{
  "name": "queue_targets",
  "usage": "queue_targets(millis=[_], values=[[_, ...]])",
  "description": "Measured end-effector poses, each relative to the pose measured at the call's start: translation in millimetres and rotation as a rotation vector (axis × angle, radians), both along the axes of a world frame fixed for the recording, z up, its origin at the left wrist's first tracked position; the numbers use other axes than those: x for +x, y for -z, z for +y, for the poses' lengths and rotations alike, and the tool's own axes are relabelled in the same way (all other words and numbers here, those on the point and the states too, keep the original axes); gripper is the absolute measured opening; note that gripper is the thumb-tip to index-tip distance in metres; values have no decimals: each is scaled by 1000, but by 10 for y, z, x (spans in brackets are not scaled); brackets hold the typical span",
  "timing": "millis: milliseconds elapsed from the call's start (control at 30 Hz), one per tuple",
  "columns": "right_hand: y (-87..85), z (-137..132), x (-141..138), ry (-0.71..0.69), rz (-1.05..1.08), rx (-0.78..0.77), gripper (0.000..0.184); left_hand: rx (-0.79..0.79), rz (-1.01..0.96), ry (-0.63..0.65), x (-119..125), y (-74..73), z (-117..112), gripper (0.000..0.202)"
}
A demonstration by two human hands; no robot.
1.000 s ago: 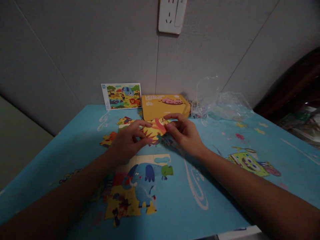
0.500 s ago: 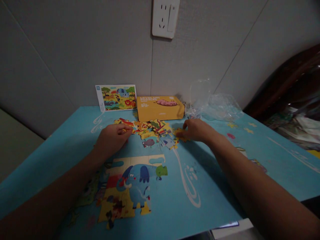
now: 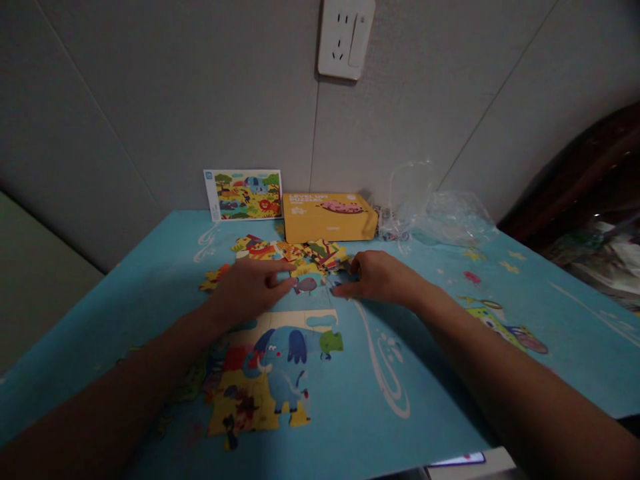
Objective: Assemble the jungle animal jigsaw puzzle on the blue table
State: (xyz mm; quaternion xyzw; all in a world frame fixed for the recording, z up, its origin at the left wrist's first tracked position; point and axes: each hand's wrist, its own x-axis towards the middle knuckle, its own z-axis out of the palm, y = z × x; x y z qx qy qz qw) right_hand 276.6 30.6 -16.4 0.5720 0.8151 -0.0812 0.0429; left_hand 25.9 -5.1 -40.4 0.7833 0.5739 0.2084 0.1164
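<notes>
My left hand reaches over the near-left side of a heap of loose jigsaw pieces. Its thumb and forefinger are apart, pointing at a piece with a grey-purple animal. On the heap's right side, my right hand has its fingers around a bluish puzzle piece, mostly covered by the hand. Nearer me lies a partly joined puzzle showing a blue elephant; my left forearm hides part of its left side. A red-orange piece shows left of my left hand.
A yellow puzzle box stands against the wall, with a picture card leaning beside it. Crumpled clear plastic lies at the back right. The table has a blue patterned cover. A wall socket is above.
My left hand has moved right and its thumb and forefinger have spread. My right hand has gone from a yellow piece leftward to the bluish one. The view has shifted slightly.
</notes>
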Motion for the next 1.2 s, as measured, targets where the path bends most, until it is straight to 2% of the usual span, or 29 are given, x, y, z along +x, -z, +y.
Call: queue_targets(millis=[100, 167, 267, 333, 400, 467, 667, 933, 1200], values=[[-12, -21, -32, 23, 0, -10, 52, 31, -7, 361, 55, 29, -85, 29], [-15, -36, -54, 49, 26, -53, 45, 34, 9, 590, 77, 23, -151, 36], [-5, -52, -74, 98, 70, -90, 36, 5, 21, 740, 91, -10, -242, 61], [9, -54, -67, 120, 62, -48, 37, -4, 37, 762, 94, -35, -285, 74], [18, -52, -44, 136, 27, 7, 48, -26, 62, 767, 98, -53, -307, 81], [15, -47, -16, 150, -2, 21, 55, -60, 81, 752, 100, -63, -311, 78], [-40, -51, 1, 153, -27, -47, 40, -148, 73, 719, 88, -75, -294, 65], [-93, -75, -9, 129, -19, -98, 40, -45, 67, 658, 14, -33, -239, 58], [-105, -90, -16, 140, -41, -146, 46, -27, 58, 617, 5, -16, -214, 56]])
